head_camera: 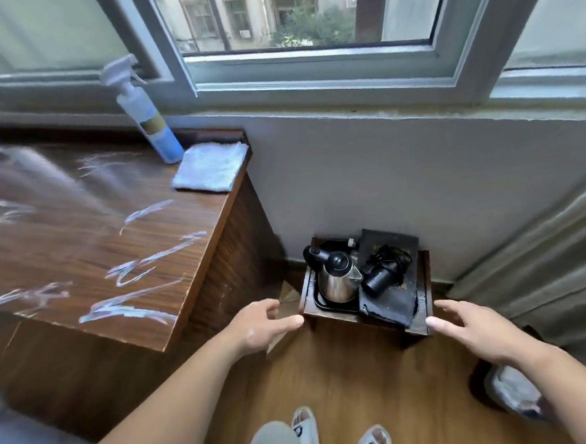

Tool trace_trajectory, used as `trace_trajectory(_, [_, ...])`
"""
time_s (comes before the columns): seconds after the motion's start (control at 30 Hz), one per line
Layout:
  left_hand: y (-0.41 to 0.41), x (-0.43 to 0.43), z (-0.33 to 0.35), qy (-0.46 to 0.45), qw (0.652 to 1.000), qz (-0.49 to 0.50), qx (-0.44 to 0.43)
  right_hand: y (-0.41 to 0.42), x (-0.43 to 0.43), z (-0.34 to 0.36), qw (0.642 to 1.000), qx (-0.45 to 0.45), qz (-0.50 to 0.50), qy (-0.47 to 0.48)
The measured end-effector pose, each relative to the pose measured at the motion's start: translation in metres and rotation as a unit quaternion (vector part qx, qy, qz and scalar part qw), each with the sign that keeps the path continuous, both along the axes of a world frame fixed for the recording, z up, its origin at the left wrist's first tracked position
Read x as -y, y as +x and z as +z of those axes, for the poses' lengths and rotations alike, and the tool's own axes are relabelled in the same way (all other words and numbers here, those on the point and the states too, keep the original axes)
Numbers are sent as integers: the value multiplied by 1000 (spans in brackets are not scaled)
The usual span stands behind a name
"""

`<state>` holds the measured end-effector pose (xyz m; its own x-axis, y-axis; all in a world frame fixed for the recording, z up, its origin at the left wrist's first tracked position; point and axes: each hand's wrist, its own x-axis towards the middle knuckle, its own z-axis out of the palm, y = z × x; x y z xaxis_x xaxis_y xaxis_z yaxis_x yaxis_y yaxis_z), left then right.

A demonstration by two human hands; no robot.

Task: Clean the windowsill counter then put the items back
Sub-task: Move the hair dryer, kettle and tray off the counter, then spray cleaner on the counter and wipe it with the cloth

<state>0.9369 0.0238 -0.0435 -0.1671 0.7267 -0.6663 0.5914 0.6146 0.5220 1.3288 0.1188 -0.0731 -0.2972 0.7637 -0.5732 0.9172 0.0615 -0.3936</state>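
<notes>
From the head view, the windowsill counter (96,233) filled the left of the scene under the window (306,15), its long axis running off to the left and its square right end facing the wall. White streaks (156,257) lay across its dark wood top, most of them slanting from near left to far right. At the far right corner stood a spray bottle (148,121) on its base, its body slanting up to the left in the wide lens and its nozzle pointing right towards the window frame. Just to the right of the bottle a folded pale cloth (211,166) lay flat against the counter's end edge. Down on the floor to the right, close to the wall, sat a dark wooden tray (335,317), its long side running left to right. In its left half a steel kettle (336,277) stood upright, handle to the far left and spout to the right. Next to it a black hair dryer (380,276) lay on a black pouch (389,305), its barrel aimed near and left. The left hand (263,323) reached for the tray's near left corner and the right hand (473,331) for its near right corner. Both were spread with fingers straight, grasping nothing. Each thumb tip was just beside its corner, and whether either touched the wood could not be told. A grey curtain (544,258) hung at the right, and white slippers (306,427) showed at the near edge.
</notes>
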Motion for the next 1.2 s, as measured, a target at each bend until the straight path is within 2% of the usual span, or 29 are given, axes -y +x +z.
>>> trace_trajectory(0.27, [-54, 50, 46, 50, 998, 26, 10, -87, 19, 37, 997, -41, 56, 43])
trace_trajectory(0.47, [-115, 65, 72, 98, 994, 6, 36, -166, 30, 52, 994, -71, 39, 80])
trace_trajectory(0.63, [-199, 68, 92, 140, 987, -15, 74, -252, 48, 64, 990, -94, 8, 105])
trace_trajectory(0.9, [-337, 62, 98, 163, 985, -50, 30, -376, 75, 72, 991, -70, 7, 112])
trace_trajectory(1.2, [-391, 13, 97, 165, 982, -86, 10, -433, 46, 88, 990, -59, 10, 127])
